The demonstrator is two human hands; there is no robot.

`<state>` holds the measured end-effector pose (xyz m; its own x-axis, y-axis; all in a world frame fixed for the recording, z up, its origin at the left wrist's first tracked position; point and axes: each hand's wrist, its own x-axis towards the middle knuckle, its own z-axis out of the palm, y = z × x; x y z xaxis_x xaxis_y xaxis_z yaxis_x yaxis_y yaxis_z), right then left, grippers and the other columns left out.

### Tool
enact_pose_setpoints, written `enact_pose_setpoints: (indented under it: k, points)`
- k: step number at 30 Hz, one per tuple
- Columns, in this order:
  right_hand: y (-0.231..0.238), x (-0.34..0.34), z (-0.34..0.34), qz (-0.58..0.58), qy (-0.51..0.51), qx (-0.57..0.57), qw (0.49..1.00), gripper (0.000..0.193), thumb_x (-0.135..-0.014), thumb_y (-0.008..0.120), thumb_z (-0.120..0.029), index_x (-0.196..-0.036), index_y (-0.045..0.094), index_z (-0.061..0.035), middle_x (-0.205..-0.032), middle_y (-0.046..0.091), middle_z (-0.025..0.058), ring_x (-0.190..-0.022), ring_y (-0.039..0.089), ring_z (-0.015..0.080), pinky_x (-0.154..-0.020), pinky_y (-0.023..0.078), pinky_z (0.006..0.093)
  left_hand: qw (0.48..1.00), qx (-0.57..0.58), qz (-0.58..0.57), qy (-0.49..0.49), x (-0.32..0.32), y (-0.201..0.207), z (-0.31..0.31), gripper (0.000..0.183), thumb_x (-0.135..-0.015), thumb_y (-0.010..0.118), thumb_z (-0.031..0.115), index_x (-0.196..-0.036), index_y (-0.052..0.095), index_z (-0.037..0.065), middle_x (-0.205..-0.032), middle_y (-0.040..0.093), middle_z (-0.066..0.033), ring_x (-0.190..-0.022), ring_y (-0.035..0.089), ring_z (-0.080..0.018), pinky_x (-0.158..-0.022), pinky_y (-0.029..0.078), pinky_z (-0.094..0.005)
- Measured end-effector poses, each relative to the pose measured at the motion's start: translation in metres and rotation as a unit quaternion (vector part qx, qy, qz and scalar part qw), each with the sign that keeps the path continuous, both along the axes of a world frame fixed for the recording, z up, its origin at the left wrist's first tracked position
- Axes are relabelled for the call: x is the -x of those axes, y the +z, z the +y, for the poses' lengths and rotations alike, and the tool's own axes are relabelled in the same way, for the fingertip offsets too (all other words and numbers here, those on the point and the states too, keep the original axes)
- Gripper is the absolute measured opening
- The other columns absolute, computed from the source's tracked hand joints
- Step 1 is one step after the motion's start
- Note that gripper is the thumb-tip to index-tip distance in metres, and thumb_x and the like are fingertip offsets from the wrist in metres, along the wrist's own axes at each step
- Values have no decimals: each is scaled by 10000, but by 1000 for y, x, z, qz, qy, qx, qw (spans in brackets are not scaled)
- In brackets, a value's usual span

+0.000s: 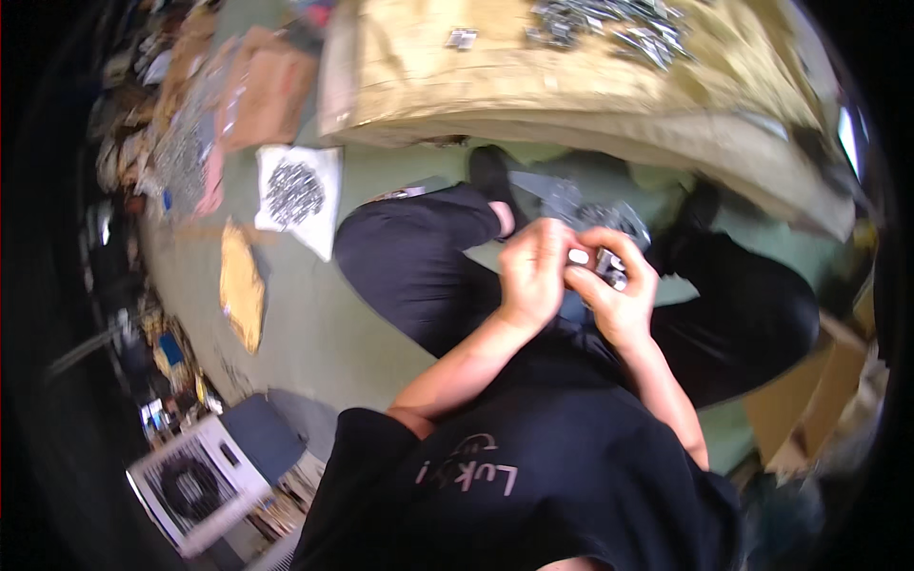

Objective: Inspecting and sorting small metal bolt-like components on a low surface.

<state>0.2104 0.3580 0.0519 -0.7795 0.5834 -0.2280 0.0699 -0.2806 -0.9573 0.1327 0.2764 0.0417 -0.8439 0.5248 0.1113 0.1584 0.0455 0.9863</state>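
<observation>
Right hand [626, 297] is holding a shiny, blocky metal piece [613, 271] (blurred) in curled fingers; left hand [533, 273] is sitting alongside, fingers bent, hold unclear; silvery bits [653, 40] are littering creased sheeting [419, 81].

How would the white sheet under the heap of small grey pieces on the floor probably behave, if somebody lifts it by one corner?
The white sheet looks thin, so it would probably bend. The small grey pieces are heaped on it, so it may sag, and loose ones could slide off.

Metal parts [657, 44] lie on the table [428, 88] before you, more on a sheet [321, 217] at left, a cardboard box [807, 392] at right.
</observation>
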Motion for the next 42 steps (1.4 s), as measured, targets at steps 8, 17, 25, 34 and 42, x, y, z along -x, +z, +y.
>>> enact_pose_setpoints:
  k: [8,17,25,34,42]
  points:
    - [-27,-5,5,90,-42,370,924,99,-782,582,-54,-869,537,-41,-705,518,16,-513,442,63,-409,323,179,990,14,-141,-11,-3,4,-7,236,-905,440,197,-809,517,-4,-610,492,-28,-388,432,-57,-354,335,-192]
    - [-33,-5,-3,2,62,341,938,153,-731,609,-26,-863,534,-21,-683,538,71,-535,558,161,-347,381,209,870,-187,-453,60,11,-11,-10,170,-865,521,185,-839,531,17,-656,537,-42,-426,453,-70,-385,353,-172]
    - [-28,-3,-22,-62,-6,294,954,249,-686,576,8,-933,541,4,-707,562,84,-523,541,127,-395,368,192,932,-122,-325,103,6,-13,-4,112,-855,534,127,-833,515,18,-664,515,-34,-491,458,-63,-435,382,-189]
    - [-21,4,-30,-1,-4,57,998,154,-700,664,-18,-831,585,-9,-787,568,11,-686,504,57,-603,413,197,873,-191,-436,109,12,-19,-8,109,-859,527,143,-847,522,35,-727,506,-37,-564,442,-96,-500,391,-207]
    - [-16,-3,-21,62,11,-103,993,153,-680,656,2,-811,578,-11,-776,565,54,-706,535,133,-641,422,241,833,-140,-527,98,10,-14,-10,120,-816,489,87,-908,506,13,-853,531,-57,-727,491,-119,-651,429,-244]
